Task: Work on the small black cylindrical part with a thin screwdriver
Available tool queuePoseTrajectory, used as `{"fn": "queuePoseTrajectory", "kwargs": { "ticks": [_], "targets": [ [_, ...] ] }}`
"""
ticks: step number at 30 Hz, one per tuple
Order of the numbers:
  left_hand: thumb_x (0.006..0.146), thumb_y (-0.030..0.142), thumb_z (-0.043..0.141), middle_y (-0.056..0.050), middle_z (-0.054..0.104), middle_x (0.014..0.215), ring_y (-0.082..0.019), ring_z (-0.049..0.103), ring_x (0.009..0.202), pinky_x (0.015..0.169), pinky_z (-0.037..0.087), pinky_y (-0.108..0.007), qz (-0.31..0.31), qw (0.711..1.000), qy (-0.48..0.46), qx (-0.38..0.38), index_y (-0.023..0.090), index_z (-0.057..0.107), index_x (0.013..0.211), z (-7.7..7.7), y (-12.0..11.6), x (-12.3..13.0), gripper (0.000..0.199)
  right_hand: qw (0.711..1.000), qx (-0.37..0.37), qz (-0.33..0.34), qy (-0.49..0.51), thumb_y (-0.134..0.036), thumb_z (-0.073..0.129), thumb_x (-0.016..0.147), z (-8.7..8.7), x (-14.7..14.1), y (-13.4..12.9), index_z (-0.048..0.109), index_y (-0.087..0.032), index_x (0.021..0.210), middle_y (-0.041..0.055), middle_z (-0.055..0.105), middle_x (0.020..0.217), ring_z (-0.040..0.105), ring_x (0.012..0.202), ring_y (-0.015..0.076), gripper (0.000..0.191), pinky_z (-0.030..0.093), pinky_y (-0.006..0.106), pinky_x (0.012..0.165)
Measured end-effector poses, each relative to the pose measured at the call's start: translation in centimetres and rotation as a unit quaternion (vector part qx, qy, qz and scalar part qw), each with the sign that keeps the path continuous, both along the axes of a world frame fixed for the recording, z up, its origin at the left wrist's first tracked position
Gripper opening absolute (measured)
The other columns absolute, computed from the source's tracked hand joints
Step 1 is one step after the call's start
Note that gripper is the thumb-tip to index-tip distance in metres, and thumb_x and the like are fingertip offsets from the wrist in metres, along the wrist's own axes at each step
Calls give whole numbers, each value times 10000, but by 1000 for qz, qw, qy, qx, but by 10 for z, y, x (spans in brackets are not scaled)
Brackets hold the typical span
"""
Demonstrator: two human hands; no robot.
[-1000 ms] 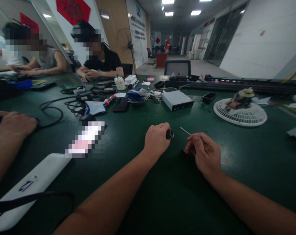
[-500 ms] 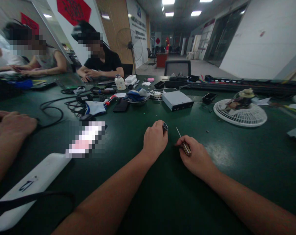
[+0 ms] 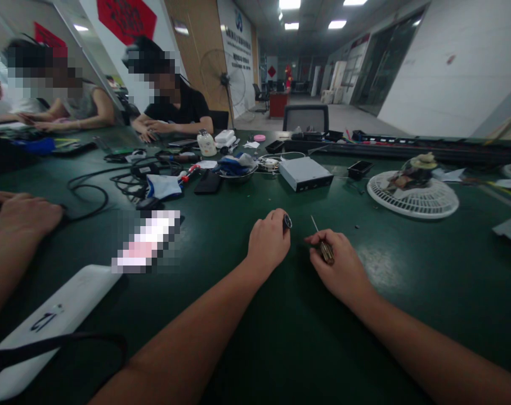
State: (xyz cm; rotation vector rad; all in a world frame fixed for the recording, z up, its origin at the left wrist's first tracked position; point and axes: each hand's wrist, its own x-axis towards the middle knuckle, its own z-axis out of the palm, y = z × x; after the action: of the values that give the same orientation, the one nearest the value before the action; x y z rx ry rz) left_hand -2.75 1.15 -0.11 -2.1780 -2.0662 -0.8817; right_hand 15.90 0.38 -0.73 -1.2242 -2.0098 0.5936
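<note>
Screwdriver (image 3: 326, 252) with amber handle held in a narrow pinch by the right hand (image 3: 339, 264), its bare shaft angled up just beside the small black cylinder (image 3: 287, 221) closed in the left hand (image 3: 268, 242) (tip and cylinder not yet touching), both hands low over the green counter (image 3: 306, 349).

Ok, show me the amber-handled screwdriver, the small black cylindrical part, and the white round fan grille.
Amber-handled screwdriver (image 3: 327, 252): head view, on its handle.
Small black cylindrical part (image 3: 287, 221): head view, on its round end.
White round fan grille (image 3: 412, 212): head view, on its near rim.
</note>
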Motion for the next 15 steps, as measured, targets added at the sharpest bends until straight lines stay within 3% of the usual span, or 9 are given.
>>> {"fn": "queuePoseTrajectory", "kwargs": {
  "ticks": [5,10,15],
  "targets": [
    [973,162,506,-69,686,1071,-218,653,882,800,503,-378,-2,1000,-3,-4,215,544,1050,0,-1,-1,101,999,-25,32,-10,-19,492,775,-2,1,0,604,-242,999,61,713,1083,661,1016,254,335,510,430,881],
    [964,154,511,-64,688,1058,-213,654,888,817,501,-376,-7,1000,0,-11,212,543,1040,1,-1,0,101,998,-52,41,18,-104,566,839,3,1,0,616,-240,979,38,726,1012,695,909,228,203,518,387,814],
    [961,155,503,-64,687,1069,-222,658,920,834,504,-377,-3,1000,8,-16,215,545,1041,0,-1,0,109,993,-76,45,77,-192,583,913,5,0,-1,585,-242,937,43,749,1016,715,935,225,56,534,386,846]
  ]
}}
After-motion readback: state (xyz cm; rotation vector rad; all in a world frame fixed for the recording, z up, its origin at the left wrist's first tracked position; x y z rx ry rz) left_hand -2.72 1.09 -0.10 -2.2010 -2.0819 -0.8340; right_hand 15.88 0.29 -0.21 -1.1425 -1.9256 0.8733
